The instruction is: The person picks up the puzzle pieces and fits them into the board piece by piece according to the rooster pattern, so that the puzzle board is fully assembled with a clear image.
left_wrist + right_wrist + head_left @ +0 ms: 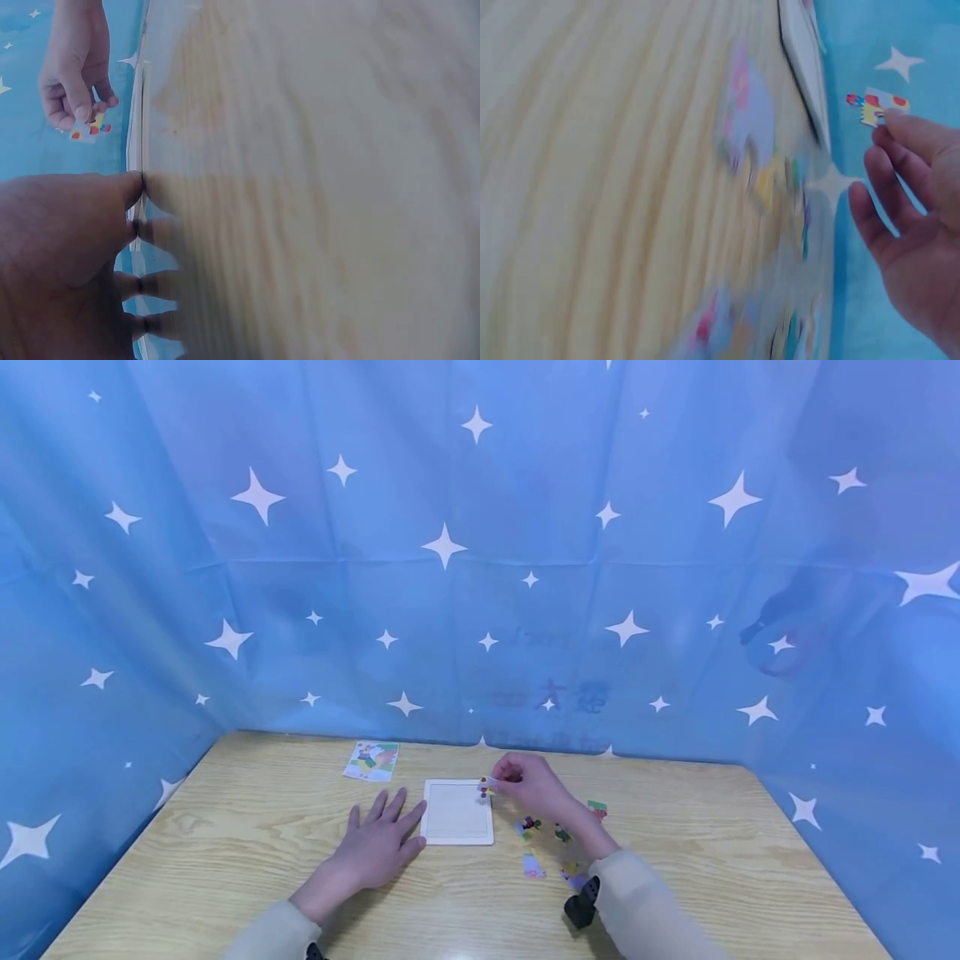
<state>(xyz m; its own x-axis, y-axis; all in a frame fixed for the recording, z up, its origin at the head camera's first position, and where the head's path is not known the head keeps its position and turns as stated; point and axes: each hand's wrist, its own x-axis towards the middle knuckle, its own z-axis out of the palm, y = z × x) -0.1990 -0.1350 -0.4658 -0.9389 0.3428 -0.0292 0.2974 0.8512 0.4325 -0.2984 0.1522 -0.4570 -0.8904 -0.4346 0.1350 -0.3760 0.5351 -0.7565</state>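
Note:
A white square puzzle frame [459,841] lies on the wooden table with nothing in it. My left hand [381,847] rests flat beside it, fingers spread, thumb and fingertips at its left edge. Above the frame's upper right corner, my right hand [534,787] pinches a small puzzle piece [483,789] between thumb and index finger. In the right wrist view that puzzle piece [889,99] shows white, yellow and red patches, and the other fingers are loosely bent below it. The left wrist view also shows the piece [85,132] raised over the table's level.
Several loose puzzle pieces [533,865] lie right of the frame, partly under my right forearm; one red and green piece [597,810] is farther out. A printed picture card [372,761] lies at the back left. A blue star-patterned curtain [450,610] closes off the table's back.

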